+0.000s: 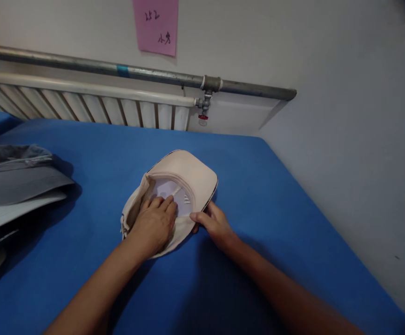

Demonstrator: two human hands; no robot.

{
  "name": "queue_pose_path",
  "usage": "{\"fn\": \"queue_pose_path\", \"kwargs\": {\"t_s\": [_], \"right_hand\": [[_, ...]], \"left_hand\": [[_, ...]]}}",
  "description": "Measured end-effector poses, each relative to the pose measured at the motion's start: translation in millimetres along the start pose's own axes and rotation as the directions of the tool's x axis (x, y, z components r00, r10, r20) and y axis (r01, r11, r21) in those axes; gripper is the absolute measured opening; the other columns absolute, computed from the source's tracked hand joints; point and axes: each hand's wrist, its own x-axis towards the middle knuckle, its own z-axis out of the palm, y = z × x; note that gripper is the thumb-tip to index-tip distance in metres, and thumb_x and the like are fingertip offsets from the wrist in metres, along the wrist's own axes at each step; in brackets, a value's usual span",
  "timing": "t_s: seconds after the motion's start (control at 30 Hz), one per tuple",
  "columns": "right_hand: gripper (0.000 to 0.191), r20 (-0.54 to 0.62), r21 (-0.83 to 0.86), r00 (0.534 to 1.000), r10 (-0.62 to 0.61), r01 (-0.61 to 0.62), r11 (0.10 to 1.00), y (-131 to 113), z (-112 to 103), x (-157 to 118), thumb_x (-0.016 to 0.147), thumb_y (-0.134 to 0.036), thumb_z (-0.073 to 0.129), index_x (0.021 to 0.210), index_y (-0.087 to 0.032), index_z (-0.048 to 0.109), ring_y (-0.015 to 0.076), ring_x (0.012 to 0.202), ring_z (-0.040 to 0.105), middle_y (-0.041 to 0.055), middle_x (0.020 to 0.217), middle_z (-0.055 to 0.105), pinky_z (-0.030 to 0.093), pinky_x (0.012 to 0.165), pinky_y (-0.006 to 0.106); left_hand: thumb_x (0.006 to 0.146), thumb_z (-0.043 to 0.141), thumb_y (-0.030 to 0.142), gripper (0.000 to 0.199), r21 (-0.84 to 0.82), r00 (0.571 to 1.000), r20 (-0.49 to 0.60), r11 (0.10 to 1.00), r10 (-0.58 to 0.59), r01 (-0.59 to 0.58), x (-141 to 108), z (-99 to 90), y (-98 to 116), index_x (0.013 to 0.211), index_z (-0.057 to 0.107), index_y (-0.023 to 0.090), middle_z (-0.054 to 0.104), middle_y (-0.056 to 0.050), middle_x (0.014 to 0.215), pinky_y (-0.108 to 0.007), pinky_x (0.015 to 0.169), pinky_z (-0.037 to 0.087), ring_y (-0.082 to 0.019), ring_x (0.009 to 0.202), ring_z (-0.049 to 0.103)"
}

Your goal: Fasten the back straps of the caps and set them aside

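A cream baseball cap [192, 174] lies upside down on the blue surface, its inside facing up and its brim pointing to the upper right. My left hand [157, 221] reaches into the crown, palm down, with the fingers a little apart and pressing on the lining. Part of the inside is hidden under it. At the cap's right edge, where brim meets crown, my right hand [214, 223] grips the rim, thumb inside and fingers underneath. Raised stitching shows on the inner panel.
A stack of caps [21, 181], grey, pale and dark, stands at the left. The blue-covered surface [244, 177] runs up to a white radiator [108, 109] and a wall. Above are a metal pipe [160, 74], a red-handled valve [203, 117] and a pink note [157, 28].
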Motion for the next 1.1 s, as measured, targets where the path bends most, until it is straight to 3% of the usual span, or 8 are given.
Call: {"fn": "queue_pose_path", "kwargs": {"t_s": [0.17, 0.27, 0.37, 0.7, 0.93, 1.1], "right_hand": [[0.029, 0.0, 0.03, 1.0, 0.0, 0.0, 1.0, 1.8, 0.0, 0.4, 0.068, -0.031, 0.066, 0.093, -0.021, 0.055, 0.0135, 0.054, 0.054, -0.0033, 0.067, 0.06, 0.046, 0.054, 0.03], [0.032, 0.004, 0.052, 1.0, 0.004, -0.004, 0.999, 2.3, -0.1, -0.2, 0.067, -0.031, 0.066, 0.095, -0.021, 0.055, 0.0138, 0.056, 0.054, -0.0029, 0.069, 0.06, 0.046, 0.054, 0.03], [0.033, 0.012, 0.06, 1.0, 0.008, -0.008, 0.998, 2.6, -0.2, -0.3, 0.067, -0.03, 0.067, 0.097, -0.021, 0.055, 0.0139, 0.057, 0.054, -0.0026, 0.07, 0.06, 0.046, 0.054, 0.029], [0.037, 0.033, 0.052, 0.999, 0.011, -0.013, 0.999, -0.8, 0.2, -0.4, 0.067, -0.032, 0.067, 0.1, -0.021, 0.055, 0.0137, 0.059, 0.054, -0.0018, 0.074, 0.06, 0.047, 0.052, 0.028], [0.036, 0.053, 0.051, 0.999, 0.004, -0.006, 0.999, 4.3, -2.0, 2.4, 0.069, -0.032, 0.067, 0.101, -0.021, 0.055, 0.0128, 0.057, 0.054, -0.0023, 0.073, 0.06, 0.047, 0.052, 0.027], [0.036, 0.056, 0.039, 0.998, 0.01, -0.012, 0.999, 5.4, -2.2, 2.6, 0.069, -0.032, 0.067, 0.101, -0.021, 0.054, 0.0135, 0.057, 0.055, -0.0011, 0.076, 0.06, 0.047, 0.052, 0.029]], "left_hand": [[0.099, 0.039, 0.025, 0.039, -0.06, 0.996, -0.073, 0.997, -0.059, 0.054, -2.3, 7.3, -4.8, 0.127, 0.062, 0.013, 0.06, -0.015, 0.139, -0.053, 0.097, 0.047, -0.036, 0.122, 0.056], [0.099, 0.04, 0.032, 0.043, -0.04, 0.97, -0.177, 0.986, -0.165, 0.161, -1.5, 13.2, -11.0, 0.129, 0.06, 0.008, 0.056, -0.02, 0.142, -0.052, 0.105, 0.043, -0.038, 0.129, 0.05], [0.098, 0.041, 0.035, 0.047, -0.009, 0.947, -0.21, 0.969, -0.244, 0.247, 1.1, 16.5, -15.7, 0.129, 0.057, 0.003, 0.051, -0.026, 0.144, -0.051, 0.108, 0.04, -0.039, 0.132, 0.048], [0.098, 0.039, 0.038, 0.042, -0.032, 0.952, -0.173, 0.967, -0.253, 0.252, 0.6, 16.5, -17.8, 0.119, 0.061, 0.008, 0.059, -0.026, 0.134, -0.054, 0.103, 0.044, -0.039, 0.127, 0.053], [0.101, 0.036, 0.038, 0.045, 0.086, 0.957, 0.011, 0.954, -0.288, 0.286, 0.5, -1.2, -12.6, 0.122, 0.062, 0.008, 0.059, -0.022, 0.136, -0.046, 0.101, 0.046, -0.036, 0.126, 0.054], [0.1, 0.038, 0.039, 0.044, 0.086, 0.95, 0.032, 0.948, -0.31, 0.307, 0.5, -6.9, -9.3, 0.121, 0.063, 0.009, 0.06, -0.021, 0.134, -0.045, 0.101, 0.045, -0.035, 0.125, 0.054]]}}
